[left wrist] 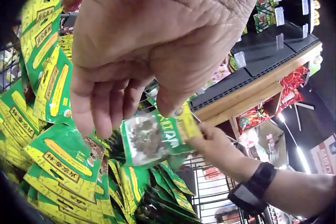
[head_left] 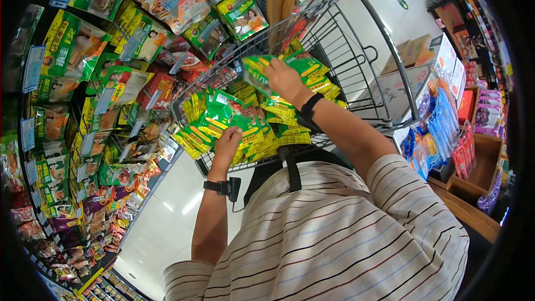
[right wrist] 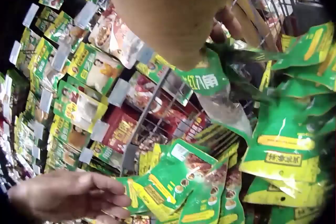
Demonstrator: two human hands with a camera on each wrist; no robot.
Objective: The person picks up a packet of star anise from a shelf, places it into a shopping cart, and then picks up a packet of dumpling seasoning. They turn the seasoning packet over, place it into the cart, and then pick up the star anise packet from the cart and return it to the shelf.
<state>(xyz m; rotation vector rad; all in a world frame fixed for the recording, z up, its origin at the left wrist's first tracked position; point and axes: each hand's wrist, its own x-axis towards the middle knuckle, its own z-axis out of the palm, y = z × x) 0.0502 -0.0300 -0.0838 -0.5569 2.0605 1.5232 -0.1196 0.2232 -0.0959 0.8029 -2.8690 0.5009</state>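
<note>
My right hand (head_left: 287,82) pinches a green-and-yellow spice packet (left wrist: 152,139) by its yellow end, above the shopping cart. Dark brown pieces show through the packet's clear window in the left wrist view. Below, the wire cart (head_left: 385,32) holds a heap of green and yellow seasoning packets (left wrist: 65,153), many overlapping in rows. My left hand (head_left: 227,144) is over the near left part of this heap, close to a green packet (right wrist: 202,174) with pictures on it. Its fingers are loosely bent in the left wrist view, with nothing visible between them.
Hanging bags (head_left: 72,44) with price tags fill the shelf rack on the left, right beside the cart. Boxes (head_left: 415,56) and bagged goods (head_left: 437,120) stand on the right, by a wooden display bin (head_left: 482,161). Pale tiled floor (head_left: 173,200) shows on the left.
</note>
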